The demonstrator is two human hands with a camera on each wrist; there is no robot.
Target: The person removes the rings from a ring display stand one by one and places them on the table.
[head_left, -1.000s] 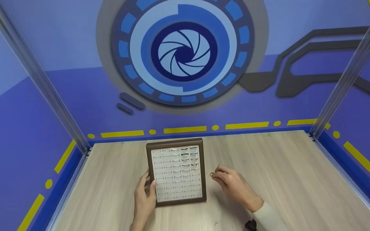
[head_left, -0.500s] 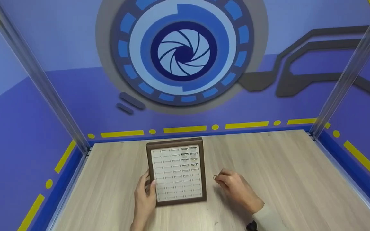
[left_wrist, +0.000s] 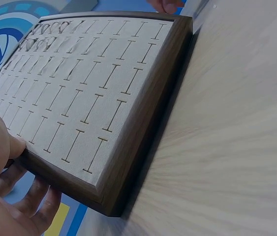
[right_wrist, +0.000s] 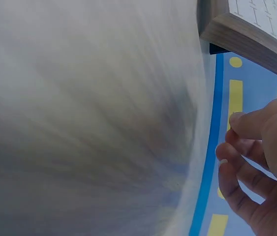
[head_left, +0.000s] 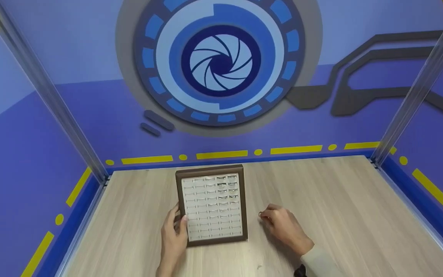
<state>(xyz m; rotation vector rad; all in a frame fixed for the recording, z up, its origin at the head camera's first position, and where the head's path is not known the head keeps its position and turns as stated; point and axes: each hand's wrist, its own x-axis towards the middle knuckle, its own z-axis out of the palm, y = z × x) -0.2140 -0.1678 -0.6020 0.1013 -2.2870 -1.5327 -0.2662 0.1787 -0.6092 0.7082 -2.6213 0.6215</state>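
A brown-framed ring display tray [head_left: 212, 207] with a white slotted pad stands tilted up on the table. My left hand [head_left: 174, 238] grips its left edge, thumb on the front and fingers behind, as the left wrist view also shows. Several rings [head_left: 227, 187] sit in slots at the tray's upper right; most other slots hold none. Right of the tray, apart from it, my right hand [head_left: 285, 227] pinches a small ring [head_left: 260, 214] between thumb and index finger. In the right wrist view the fingertips [right_wrist: 236, 119] hide most of that ring.
The light wood table [head_left: 333, 207] extends on both sides of the tray. A blue printed wall [head_left: 160, 146] rises behind it, with metal posts [head_left: 398, 104] at the back corners. A dark object [head_left: 300, 270] shows by the right sleeve.
My right hand has drawn slightly right and down, away from the tray, with the ring still pinched. The left hand and the tray have stayed in place.
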